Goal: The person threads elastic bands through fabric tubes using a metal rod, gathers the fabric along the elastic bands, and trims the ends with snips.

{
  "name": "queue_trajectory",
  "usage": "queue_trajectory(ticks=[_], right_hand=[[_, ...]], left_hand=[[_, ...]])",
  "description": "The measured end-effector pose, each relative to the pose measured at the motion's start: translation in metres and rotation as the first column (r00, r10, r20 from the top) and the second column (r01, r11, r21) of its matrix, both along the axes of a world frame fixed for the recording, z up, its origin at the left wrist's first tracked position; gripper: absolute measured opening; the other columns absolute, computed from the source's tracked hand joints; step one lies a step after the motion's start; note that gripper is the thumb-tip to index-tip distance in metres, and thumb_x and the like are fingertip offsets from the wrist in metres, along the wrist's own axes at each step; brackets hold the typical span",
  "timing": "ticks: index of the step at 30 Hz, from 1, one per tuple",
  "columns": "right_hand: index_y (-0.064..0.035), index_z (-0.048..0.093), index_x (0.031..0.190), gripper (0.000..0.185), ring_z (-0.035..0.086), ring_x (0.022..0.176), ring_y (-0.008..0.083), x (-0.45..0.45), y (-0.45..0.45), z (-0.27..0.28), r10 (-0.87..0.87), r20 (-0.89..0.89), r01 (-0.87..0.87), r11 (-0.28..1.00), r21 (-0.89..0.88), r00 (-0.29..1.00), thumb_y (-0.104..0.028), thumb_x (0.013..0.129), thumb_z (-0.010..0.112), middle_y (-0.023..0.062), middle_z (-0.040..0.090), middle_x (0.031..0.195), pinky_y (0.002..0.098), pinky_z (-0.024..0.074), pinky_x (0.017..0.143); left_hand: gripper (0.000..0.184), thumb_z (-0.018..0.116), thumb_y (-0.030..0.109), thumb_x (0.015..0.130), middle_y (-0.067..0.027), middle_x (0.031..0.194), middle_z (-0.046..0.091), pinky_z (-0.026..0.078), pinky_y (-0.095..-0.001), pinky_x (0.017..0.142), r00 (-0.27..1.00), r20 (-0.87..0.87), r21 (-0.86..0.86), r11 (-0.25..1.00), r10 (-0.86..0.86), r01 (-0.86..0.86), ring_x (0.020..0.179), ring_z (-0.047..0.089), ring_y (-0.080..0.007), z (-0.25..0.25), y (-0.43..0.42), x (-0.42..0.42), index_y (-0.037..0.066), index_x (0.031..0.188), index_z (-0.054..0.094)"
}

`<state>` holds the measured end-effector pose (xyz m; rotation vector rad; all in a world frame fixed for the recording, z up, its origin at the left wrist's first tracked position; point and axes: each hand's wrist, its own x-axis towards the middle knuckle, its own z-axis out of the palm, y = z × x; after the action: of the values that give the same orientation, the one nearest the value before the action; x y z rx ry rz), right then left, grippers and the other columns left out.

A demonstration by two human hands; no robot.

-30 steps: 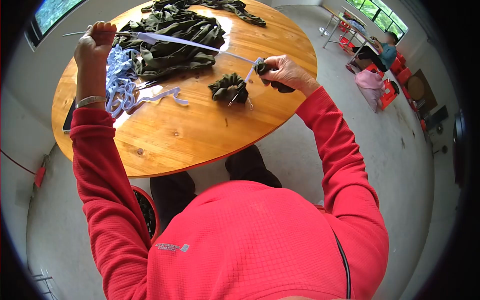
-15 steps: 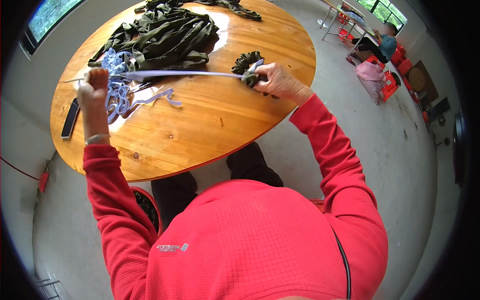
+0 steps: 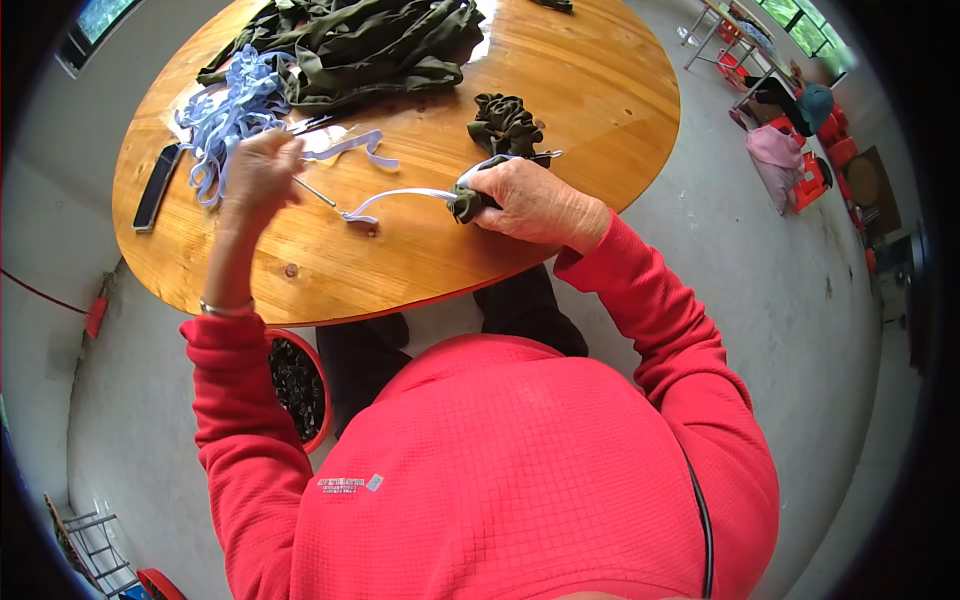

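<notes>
My left hand (image 3: 262, 172) is closed around a thin metal rod (image 3: 318, 192), whose tip points right and down over the table. From the tip a pale blue elastic band (image 3: 400, 191) arcs slackly to my right hand (image 3: 540, 203). That hand pinches a bunched dark green fabric tube (image 3: 465, 205), with the band going into it. Just beyond lies more gathered green fabric (image 3: 505, 122); whether it joins the held piece is hidden. Behind my left hand, a tangle of pale blue elastic (image 3: 235, 105) rests beside a large heap of dark green fabric strips (image 3: 385, 50).
The round wooden table (image 3: 400, 270) carries a dark rectangular object (image 3: 156, 190) at left. A red tub (image 3: 322, 400) of dark scraps stands below its edge. A person (image 3: 800, 105) sits far right, near red stools and a pink bag (image 3: 775, 150).
The band has gone from taut to slack. My left hand has moved right, turning the rod toward my right hand, which has shifted slightly with the fabric. The view has tilted.
</notes>
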<state>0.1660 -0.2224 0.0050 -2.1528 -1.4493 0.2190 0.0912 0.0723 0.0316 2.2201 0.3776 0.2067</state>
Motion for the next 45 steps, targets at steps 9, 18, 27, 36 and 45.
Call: queue_trajectory(ticks=[9,18,27,36,45], right_hand=[[-0.0011,0.060,0.080,0.012,0.059,0.077,0.0352,-0.004,-0.004,0.002,0.059,-0.123,-0.058,0.998,0.011,0.991,-0.011,0.074,0.059,0.0177,0.060,0.075,0.0406,0.0471,0.070],[-0.0007,0.061,0.086,0.016,0.059,0.076,0.0335,0.000,-0.013,0.023,0.172,-0.287,-0.184,0.983,-0.016,0.942,-0.002,0.071,0.056,0.0172,0.061,0.076,0.0379,0.0474,0.070],[-0.0005,0.061,0.090,0.020,0.058,0.075,0.0344,0.009,-0.013,0.018,0.168,-0.267,-0.172,0.985,0.009,0.949,0.000,0.070,0.055,0.0172,0.060,0.077,0.0377,0.0469,0.069],[-0.0018,0.062,0.092,0.024,0.059,0.070,0.0324,0.020,-0.030,0.015,0.077,-0.237,-0.086,0.996,-0.028,0.969,0.000,0.070,0.055,0.0169,0.060,0.074,0.0353,0.0480,0.066],[-0.0014,0.063,0.092,0.023,0.060,0.071,0.0314,0.022,-0.033,0.011,0.027,-0.250,-0.029,1.000,-0.002,0.968,-0.001,0.071,0.056,0.0175,0.061,0.075,0.0347,0.0478,0.064]], left_hand=[[0.012,0.054,0.004,0.085,-0.0120,0.068,0.057,0.046,-0.0308,0.054,0.784,0.114,0.313,0.771,-0.610,0.554,0.056,0.057,-0.0191,-0.038,-0.111,-0.008,0.002,0.096,0.059],[0.007,0.060,0.002,0.078,-0.0103,0.060,0.051,0.041,-0.0321,0.052,0.547,0.136,0.176,0.563,-0.826,0.808,0.054,0.051,-0.0246,-0.021,-0.090,0.005,0.002,0.076,0.054],[0.007,0.060,-0.001,0.075,-0.0098,0.060,0.052,0.040,-0.0315,0.048,0.523,0.187,0.230,0.555,-0.831,0.800,0.052,0.053,-0.0249,-0.017,-0.068,0.004,0.002,0.074,0.054],[0.006,0.060,0.000,0.075,-0.0101,0.061,0.055,0.041,-0.0309,0.047,0.632,0.136,0.296,0.640,-0.763,0.709,0.052,0.056,-0.0244,-0.004,-0.039,-0.007,0.002,0.074,0.054],[0.004,0.058,0.000,0.078,-0.0107,0.063,0.058,0.043,-0.0301,0.049,0.683,0.119,0.251,0.688,-0.720,0.681,0.054,0.057,-0.0232,-0.009,-0.027,-0.014,0.002,0.076,0.055]])
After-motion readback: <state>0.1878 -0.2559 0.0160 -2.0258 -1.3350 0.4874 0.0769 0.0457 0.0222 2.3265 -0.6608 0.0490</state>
